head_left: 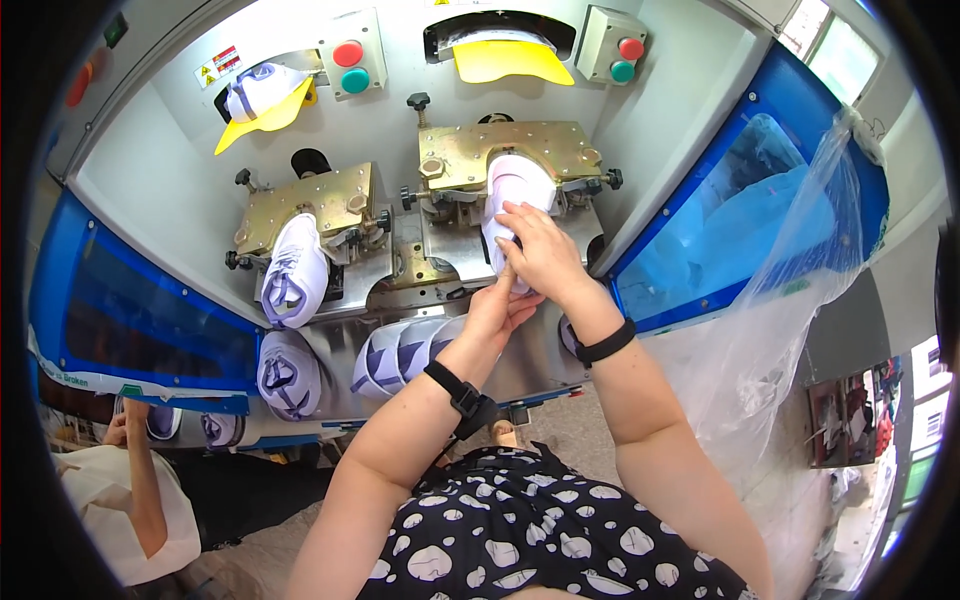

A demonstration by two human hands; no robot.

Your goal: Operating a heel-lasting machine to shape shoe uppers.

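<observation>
A pale white-lavender shoe upper (507, 207) lies in the right-hand station of the machine, its far end in the arched opening of a brass-coloured plate (465, 148). My right hand (542, 250) grips its side and upper surface with fingers curled over it. At the near end, my left hand (492, 312) holds the shoe upper from below, thumb pointing up along it. The two hands meet there and partly hide that end. In the left station, a lavender laced shoe upper (297, 270) rests under a second brass-coloured plate (345, 190), with neither hand on it.
Several shoe uppers (385, 360) stand along the metal ledge in front of me. Red and green buttons (354, 80) sit above each station, near yellow flaps (515, 62). Blue-framed panels (740, 200) flank the machine; clear plastic sheeting (790, 290) hangs right. Another person (140, 500) works at left.
</observation>
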